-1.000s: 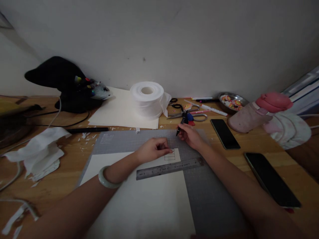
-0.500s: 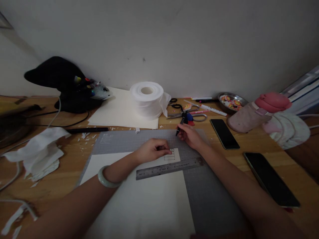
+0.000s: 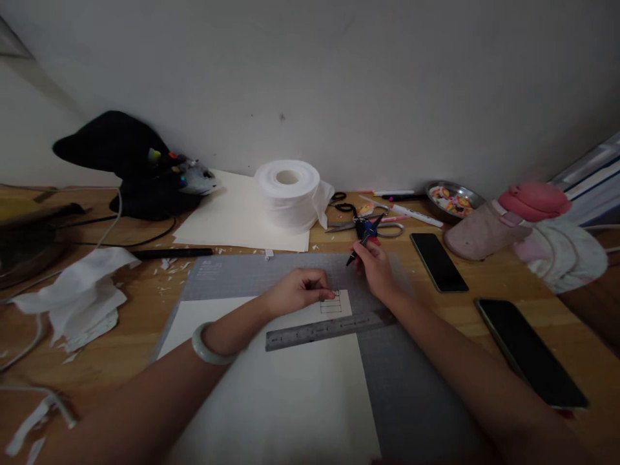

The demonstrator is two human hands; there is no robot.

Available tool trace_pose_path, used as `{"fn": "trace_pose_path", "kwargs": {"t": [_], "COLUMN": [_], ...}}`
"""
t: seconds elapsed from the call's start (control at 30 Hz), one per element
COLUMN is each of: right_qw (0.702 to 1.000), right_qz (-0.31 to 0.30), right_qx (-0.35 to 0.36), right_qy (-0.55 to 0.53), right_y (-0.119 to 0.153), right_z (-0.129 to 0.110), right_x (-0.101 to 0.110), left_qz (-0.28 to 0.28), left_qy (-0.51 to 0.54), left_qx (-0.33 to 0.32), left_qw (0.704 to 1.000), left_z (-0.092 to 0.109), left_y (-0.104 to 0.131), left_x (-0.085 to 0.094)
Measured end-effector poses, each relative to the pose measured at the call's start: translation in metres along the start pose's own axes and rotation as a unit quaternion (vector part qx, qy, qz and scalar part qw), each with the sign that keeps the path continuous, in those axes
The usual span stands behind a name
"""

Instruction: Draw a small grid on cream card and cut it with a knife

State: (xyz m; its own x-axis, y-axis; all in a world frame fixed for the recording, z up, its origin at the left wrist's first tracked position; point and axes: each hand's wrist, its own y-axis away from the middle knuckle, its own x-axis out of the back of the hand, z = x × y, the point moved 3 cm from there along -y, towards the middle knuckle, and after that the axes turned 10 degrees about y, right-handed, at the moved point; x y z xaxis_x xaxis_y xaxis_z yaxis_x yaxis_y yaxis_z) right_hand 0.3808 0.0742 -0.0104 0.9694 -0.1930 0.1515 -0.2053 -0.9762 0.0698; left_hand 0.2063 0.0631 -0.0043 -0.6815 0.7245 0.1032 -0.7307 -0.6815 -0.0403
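My right hand (image 3: 375, 268) grips a black pen (image 3: 363, 242), tilted with its dark tip pointing down to the left above the cutting mat. My left hand (image 3: 301, 290) is closed, fingers curled, at the top edge of a cream paper sheet (image 3: 300, 394). Whatever its fingertips may hold is hidden. Just by those fingertips lies a small ruled drawing (image 3: 331, 306) of black lines on the paper. A steel ruler (image 3: 314, 330) lies slantwise below the drawing, across the sheet and onto the grey cutting mat (image 3: 402, 374).
Behind the mat stand a white tissue roll (image 3: 287, 197), scissors (image 3: 387, 228) and several markers (image 3: 416, 215). To the right are two phones (image 3: 438, 261), a metal bowl (image 3: 455, 201) and a pink bottle (image 3: 504, 219). Crumpled tissue (image 3: 80, 290) and paper scraps lie at left.
My right hand has turned, and the pen now leans further over to the right. My left hand, the ruler and the paper stay in place; the view shifts slightly.
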Motion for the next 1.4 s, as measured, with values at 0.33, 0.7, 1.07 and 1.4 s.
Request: {"fn": "trace_pose_path", "kwargs": {"t": [0.33,0.7,1.07,1.4], "right_qw": [0.952,0.784,0.753,0.728], "right_qz": [0.121,-0.115,-0.158,-0.141], "right_qx": [0.274,0.541,0.547,0.537], "right_qy": [0.068,0.283,0.328,0.402], "right_y": [0.028,0.103,0.094,0.091], "right_z": [-0.040,-0.052,-0.023,-0.023], "right_x": [0.017,-0.007,-0.015,-0.015], "left_qz": [0.009,0.011,0.012,0.002], "left_qy": [0.046,0.082,0.108,0.114], "left_qx": [0.034,0.033,0.043,0.047], "left_qw": [0.998,0.996,0.993,0.992], "left_z": [-0.002,-0.002,-0.004,-0.002], "left_y": [-0.001,-0.002,-0.003,-0.003], "left_x": [-0.001,0.001,0.001,0.000]}}
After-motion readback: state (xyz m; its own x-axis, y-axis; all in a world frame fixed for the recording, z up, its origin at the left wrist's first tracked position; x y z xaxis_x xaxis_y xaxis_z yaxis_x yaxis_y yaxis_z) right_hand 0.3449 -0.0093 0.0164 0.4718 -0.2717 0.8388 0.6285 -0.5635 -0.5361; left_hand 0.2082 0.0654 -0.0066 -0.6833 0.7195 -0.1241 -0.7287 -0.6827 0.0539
